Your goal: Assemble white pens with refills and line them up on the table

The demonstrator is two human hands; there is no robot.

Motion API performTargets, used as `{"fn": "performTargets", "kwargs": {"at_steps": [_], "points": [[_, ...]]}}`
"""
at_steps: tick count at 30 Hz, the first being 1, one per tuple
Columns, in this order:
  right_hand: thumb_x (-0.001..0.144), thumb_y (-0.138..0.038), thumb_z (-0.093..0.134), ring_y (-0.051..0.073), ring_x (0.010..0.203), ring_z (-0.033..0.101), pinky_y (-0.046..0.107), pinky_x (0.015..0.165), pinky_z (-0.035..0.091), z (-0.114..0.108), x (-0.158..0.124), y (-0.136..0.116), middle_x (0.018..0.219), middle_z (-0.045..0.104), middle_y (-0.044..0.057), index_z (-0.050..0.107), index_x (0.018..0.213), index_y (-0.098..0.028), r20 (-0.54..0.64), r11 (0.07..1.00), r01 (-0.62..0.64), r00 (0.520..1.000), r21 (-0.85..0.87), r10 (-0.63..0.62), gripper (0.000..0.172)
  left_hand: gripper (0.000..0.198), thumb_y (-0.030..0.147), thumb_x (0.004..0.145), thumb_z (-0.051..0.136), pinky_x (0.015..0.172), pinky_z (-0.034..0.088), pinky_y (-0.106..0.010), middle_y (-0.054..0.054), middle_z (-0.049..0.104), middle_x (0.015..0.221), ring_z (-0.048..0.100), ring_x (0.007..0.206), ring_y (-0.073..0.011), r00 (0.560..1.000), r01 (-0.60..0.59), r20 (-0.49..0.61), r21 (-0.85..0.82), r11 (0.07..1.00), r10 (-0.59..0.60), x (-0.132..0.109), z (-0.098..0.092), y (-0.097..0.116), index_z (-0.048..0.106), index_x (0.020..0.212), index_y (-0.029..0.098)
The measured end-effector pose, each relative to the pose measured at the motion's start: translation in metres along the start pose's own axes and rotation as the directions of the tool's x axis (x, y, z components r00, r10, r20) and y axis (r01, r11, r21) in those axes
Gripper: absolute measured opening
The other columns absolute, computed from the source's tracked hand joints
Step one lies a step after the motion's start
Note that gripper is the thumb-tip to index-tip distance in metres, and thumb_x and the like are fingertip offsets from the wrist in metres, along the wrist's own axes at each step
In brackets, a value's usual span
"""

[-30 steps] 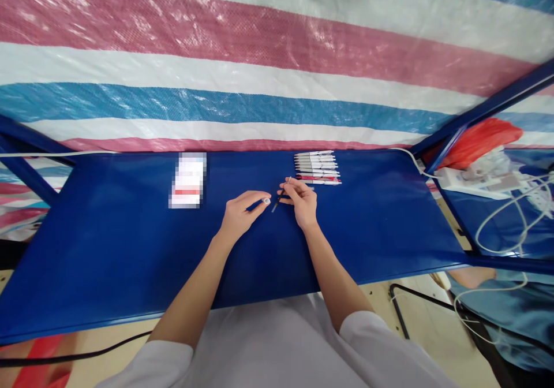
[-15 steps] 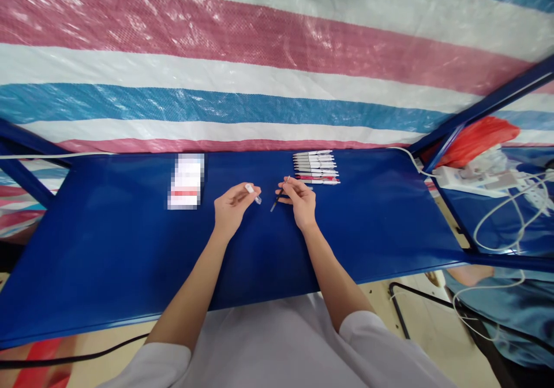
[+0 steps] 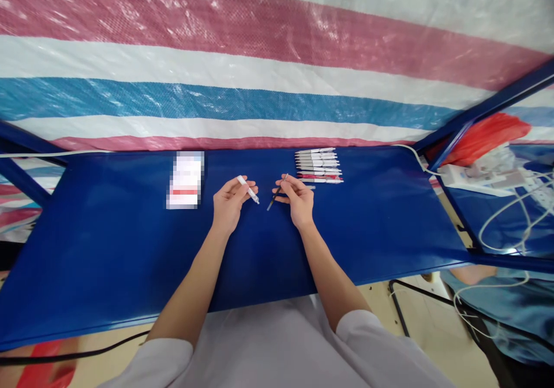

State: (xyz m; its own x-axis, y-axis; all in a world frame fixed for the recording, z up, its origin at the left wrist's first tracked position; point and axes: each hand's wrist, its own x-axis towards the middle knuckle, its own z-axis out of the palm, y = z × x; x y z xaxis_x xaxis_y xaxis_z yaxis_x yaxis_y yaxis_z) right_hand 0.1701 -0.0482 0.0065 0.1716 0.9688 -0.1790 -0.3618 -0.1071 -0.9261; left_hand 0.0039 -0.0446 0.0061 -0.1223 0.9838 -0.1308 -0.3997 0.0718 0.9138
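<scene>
My left hand (image 3: 228, 203) is closed on a white pen barrel (image 3: 247, 188) with a clear end, which slants down to the right. Between the fingertips of my right hand (image 3: 300, 202) is a thin dark pen refill (image 3: 273, 196), its tip angled down to the left. The two pieces are apart, with a short gap between them. Behind my right hand lies a row of several white pens (image 3: 318, 160), with a red-marked pen (image 3: 320, 176) at the near end. A small light piece (image 3: 309, 187) lies just beside my right fingers, partly hidden.
A blurred-out white item with a red band (image 3: 185, 191) lies on the blue table (image 3: 130, 249) to the left. Striped sheeting (image 3: 242, 105) hangs behind. At right are a blue frame post, a power strip (image 3: 471, 180) with white cables, a red bag (image 3: 493, 137) and another person's arm (image 3: 474, 273).
In my left hand the pen barrel has turned, so more of its length shows. My right hand has shifted slightly left, still holding the refill. The view has moved a little.
</scene>
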Motion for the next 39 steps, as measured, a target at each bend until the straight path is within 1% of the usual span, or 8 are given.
{"fn": "performTargets", "kwargs": {"at_steps": [10,16,20,25,27,29,36,39], "points": [[0.074,-0.043,0.074,0.017,0.077,0.073,0.031,0.067,0.063,-0.002,0.0,0.006,0.091,0.075,0.002,0.069,0.101,-0.024,0.044,0.999,0.035,0.998,-0.032,-0.033,0.034,0.034,0.034,0.073,0.08,0.092,0.054,-0.043,-0.006,0.075,0.092,0.072,0.086,-0.0215,0.994,0.05,0.098,0.023,0.998,-0.052,-0.001,-0.006,-0.002,0.071,0.102,0.018],[0.075,-0.041,0.074,0.017,0.077,0.073,0.035,0.073,0.064,-0.002,-0.005,0.006,0.088,0.075,0.001,0.071,0.101,-0.023,-0.015,0.988,0.152,0.988,0.027,-0.151,0.032,0.033,0.033,0.075,0.079,0.091,0.055,-0.042,-0.007,0.075,0.092,0.072,0.087,-0.0211,0.992,0.057,0.11,0.016,0.998,-0.058,-0.001,-0.008,-0.003,0.071,0.103,0.018],[0.077,-0.041,0.072,0.019,0.081,0.073,0.038,0.076,0.064,0.0,-0.01,0.003,0.09,0.075,0.002,0.073,0.098,-0.023,-0.038,0.972,0.232,0.972,-0.035,-0.233,0.028,0.033,0.032,0.074,0.08,0.091,0.054,-0.041,-0.006,0.075,0.092,0.072,0.086,-0.0205,0.992,0.073,0.102,0.0,0.997,-0.073,0.0,-0.009,-0.002,0.072,0.102,0.018],[0.085,-0.035,0.065,0.02,0.091,0.072,0.038,0.086,0.06,0.005,-0.011,-0.005,0.097,0.075,0.002,0.075,0.097,-0.029,0.106,0.88,0.409,0.912,-0.239,-0.396,0.017,0.035,0.032,0.069,0.083,0.091,0.055,-0.042,-0.005,0.075,0.089,0.072,0.083,-0.0202,0.992,0.101,0.083,-0.049,0.994,-0.097,0.004,-0.002,0.006,0.072,0.098,0.017],[0.087,-0.034,0.062,0.02,0.092,0.071,0.036,0.084,0.06,0.007,-0.006,-0.006,0.098,0.075,0.001,0.075,0.099,-0.03,0.159,0.82,0.488,0.873,-0.298,-0.462,0.018,0.035,0.032,0.068,0.083,0.09,0.055,-0.042,-0.005,0.075,0.089,0.072,0.082,-0.0202,0.992,0.096,0.082,-0.056,0.994,-0.092,0.006,0.002,0.009,0.072,0.098,0.017],[0.088,-0.034,0.061,0.019,0.089,0.072,0.033,0.08,0.061,0.008,-0.001,-0.003,0.097,0.076,0.002,0.075,0.099,-0.028,0.161,0.76,0.552,0.832,-0.343,-0.531,0.018,0.035,0.031,0.069,0.083,0.089,0.055,-0.042,-0.005,0.074,0.089,0.072,0.082,-0.0201,0.993,0.088,0.088,-0.066,0.994,-0.082,0.009,0.005,0.01,0.071,0.099,0.017],[0.09,-0.028,0.059,0.018,0.089,0.072,0.032,0.08,0.061,0.004,0.007,0.01,0.097,0.077,0.003,0.074,0.1,-0.026,0.171,0.667,0.637,0.76,-0.386,-0.627,0.018,0.036,0.031,0.068,0.084,0.087,0.056,-0.04,-0.005,0.074,0.089,0.072,0.08,-0.0195,0.994,0.08,0.076,-0.103,0.992,-0.072,0.015,0.005,0.002,0.071,0.098,0.017],[0.09,-0.028,0.059,0.018,0.089,0.072,0.033,0.082,0.061,0.003,0.007,0.008,0.096,0.077,0.002,0.074,0.099,-0.026,0.183,0.659,0.631,0.764,-0.409,-0.618,0.018,0.035,0.031,0.068,0.084,0.088,0.056,-0.04,-0.005,0.074,0.09,0.072,0.081,-0.0189,0.995,0.085,0.069,-0.108,0.991,-0.078,0.016,0.003,0.001,0.071,0.099,0.018]]}}
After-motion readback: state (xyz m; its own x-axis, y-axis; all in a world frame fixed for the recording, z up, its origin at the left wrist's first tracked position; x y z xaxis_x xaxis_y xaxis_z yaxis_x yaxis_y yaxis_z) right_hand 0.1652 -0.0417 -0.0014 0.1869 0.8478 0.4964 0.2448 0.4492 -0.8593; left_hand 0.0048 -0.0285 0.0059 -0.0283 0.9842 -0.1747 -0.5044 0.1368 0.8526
